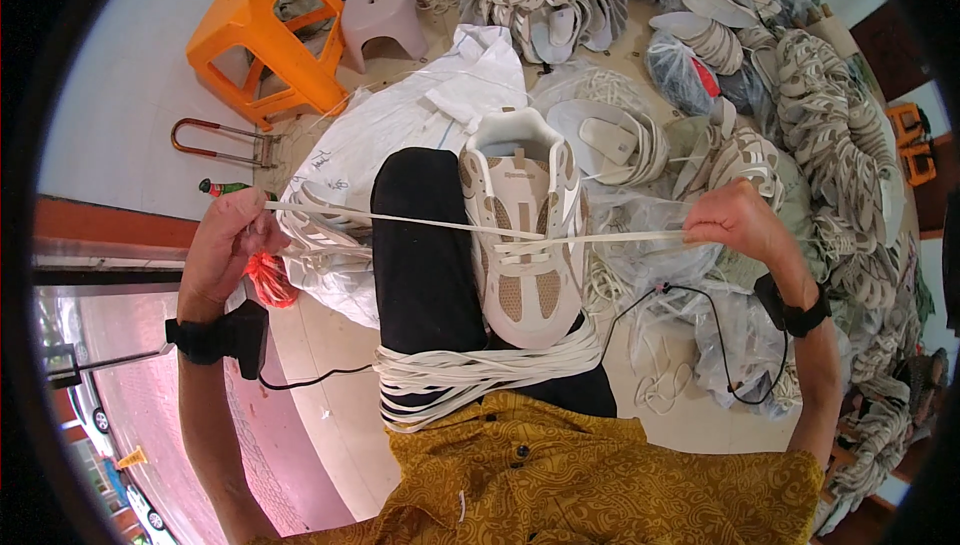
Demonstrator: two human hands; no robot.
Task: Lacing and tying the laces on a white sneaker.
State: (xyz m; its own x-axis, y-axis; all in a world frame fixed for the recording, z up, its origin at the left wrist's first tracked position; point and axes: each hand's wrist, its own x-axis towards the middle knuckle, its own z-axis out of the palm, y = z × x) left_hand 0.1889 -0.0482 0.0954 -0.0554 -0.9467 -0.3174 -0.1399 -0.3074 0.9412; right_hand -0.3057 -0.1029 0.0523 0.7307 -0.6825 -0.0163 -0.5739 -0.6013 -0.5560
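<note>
Cream and flat, one end of a narrow shoelace [380, 215] is pinched in the left hand [243, 225], whose fingers are curled tightly together; one black strap with a block-shaped module [245, 335] circles that wrist. Just beside the hand is one ball of red-orange string [270, 280]. Beyond, toward the floor's [725, 433] far left corner, stand two stools: one orange plastic stool [222, 17] and, to its right, one low lilac-grey plastic stool [385, 7]. One white woven sack [345, 135] is spread on the floor beyond the lap [425, 255] in black trousers. One beige-and-white mesh sneaker [513, 190] rests along the lap's right edge, toe toward the body, the lace drawn out sideways from its front eyelets. Across the lap's near edge runs one bundle of cream laces [490, 370], its strands too many to count. The right hand [738, 225] pinches the lace's other end, fingers folded inward; one black strap [795, 313] is on its wrist. Along the floor's right edge, beige shoe uppers [825, 105] overlap past counting, with one small orange stool [905, 125] beyond.
</note>
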